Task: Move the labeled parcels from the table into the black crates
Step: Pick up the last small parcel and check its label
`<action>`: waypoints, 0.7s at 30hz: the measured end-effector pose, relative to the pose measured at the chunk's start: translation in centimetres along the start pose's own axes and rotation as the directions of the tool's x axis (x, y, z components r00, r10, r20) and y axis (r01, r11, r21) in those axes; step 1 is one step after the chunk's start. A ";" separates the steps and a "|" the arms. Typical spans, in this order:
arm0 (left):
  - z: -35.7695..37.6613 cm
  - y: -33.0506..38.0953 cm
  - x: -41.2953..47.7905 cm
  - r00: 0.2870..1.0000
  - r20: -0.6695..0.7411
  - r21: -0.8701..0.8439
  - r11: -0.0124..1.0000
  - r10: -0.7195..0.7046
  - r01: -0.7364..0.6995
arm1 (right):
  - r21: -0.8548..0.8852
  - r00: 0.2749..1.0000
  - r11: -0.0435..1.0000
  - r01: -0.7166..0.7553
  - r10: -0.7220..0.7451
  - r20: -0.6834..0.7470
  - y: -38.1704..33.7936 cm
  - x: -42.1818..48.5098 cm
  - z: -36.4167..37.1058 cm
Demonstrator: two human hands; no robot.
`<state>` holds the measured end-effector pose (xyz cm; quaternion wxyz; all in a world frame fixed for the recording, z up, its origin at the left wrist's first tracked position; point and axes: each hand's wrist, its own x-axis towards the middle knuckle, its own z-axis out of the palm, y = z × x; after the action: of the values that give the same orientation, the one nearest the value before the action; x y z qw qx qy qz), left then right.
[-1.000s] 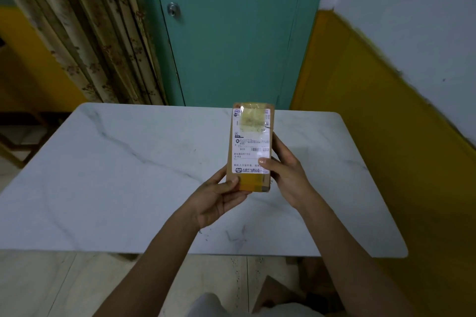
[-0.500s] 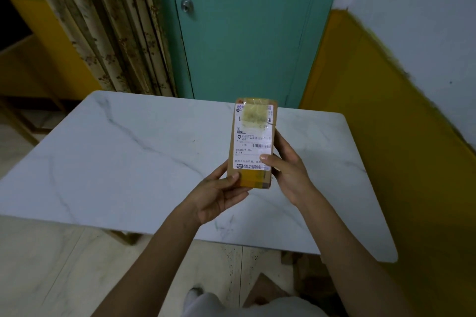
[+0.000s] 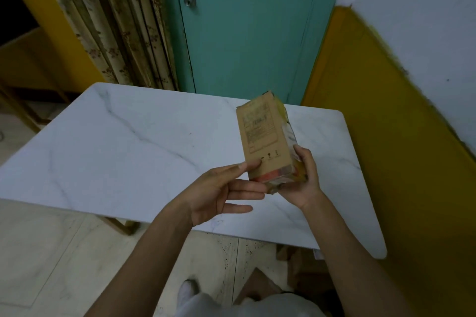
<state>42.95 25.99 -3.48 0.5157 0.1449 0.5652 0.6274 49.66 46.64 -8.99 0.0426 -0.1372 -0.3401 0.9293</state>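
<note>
Brown cardboard is facing the camera: the parcel [image 3: 265, 141] is hanging in the air over the right half of the white marbled worktop [image 3: 128, 149], standing on end and leaning so that its far end is tipping slightly to the left. Its white label [image 3: 289, 136] is showing only as a narrow strip along the right side, and yellow tape [image 3: 280, 108] is running over the top right corner.

Of the two hands, the right hand [image 3: 306, 183] is doing the holding. It is grasping the parcel's near end from the right, its digits curling round the labelled side and its palm cupping the lower corner. Its forearm is rising from the near right with the wrist bending slightly inward.

The left hand [image 3: 216, 193] is lying released, palm turning up and to the right. Its fingers are stretching out straight and slightly fanned, pointing right toward the parcel's near end. Its thumb tip is resting on the brown face at the near left corner. Whether the uppermost finger is touching the parcel's underside cannot be told. The left forearm is coming in from the near edge, angling to the right.

Beyond the worktop a teal door [image 3: 252, 33] is standing shut, with a patterned curtain [image 3: 116, 33] hanging to its left. A yellow-painted wall [image 3: 386, 136] is running along the right. Pale floor tiles [image 3: 51, 252] are showing near the left.
</note>
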 end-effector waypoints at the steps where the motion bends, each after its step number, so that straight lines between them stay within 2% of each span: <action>1: -0.1 -0.2 0.0 1.000 -0.023 0.010 1.000 0.003 -0.003 | -0.012 1.000 1.000 0.015 -0.016 -0.014 0.0 -0.1 0.0; 3: -0.4 -0.6 -0.2 0.998 -0.067 0.038 0.999 0.012 -0.010 | -0.065 0.994 0.995 0.072 -0.077 -0.081 0.0 -0.1 0.2; 5: -0.5 -1.1 -0.4 0.994 -0.110 0.069 0.998 0.021 -0.013 | -0.197 0.978 0.971 0.132 -0.160 -0.134 0.0 0.1 1.0; 9: -1.2 -2.2 -0.8 0.967 -0.243 0.048 0.997 0.075 -0.066 | -0.452 0.960 0.865 0.221 -0.275 -0.058 0.3 1.1 3.9; 12: -2.9 -2.4 -2.5 0.934 -0.343 -0.050 0.991 0.101 -0.125 | -0.507 0.969 0.831 0.228 -0.246 0.033 1.7 2.5 6.5; 15: -5.7 -2.8 -5.3 0.893 -0.435 -0.096 0.980 0.115 -0.174 | -0.506 0.982 0.842 0.190 -0.159 0.104 4.3 4.2 9.5; 21: -13.1 -3.7 -12.9 0.770 -0.626 -0.162 0.944 0.127 -0.287 | -0.549 0.973 0.828 0.114 0.018 0.229 12.8 8.2 17.9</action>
<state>40.19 7.55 -5.70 0.2481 -0.0679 0.5979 0.7592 36.86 27.12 -6.02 -0.0148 -0.0291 -0.6028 0.7972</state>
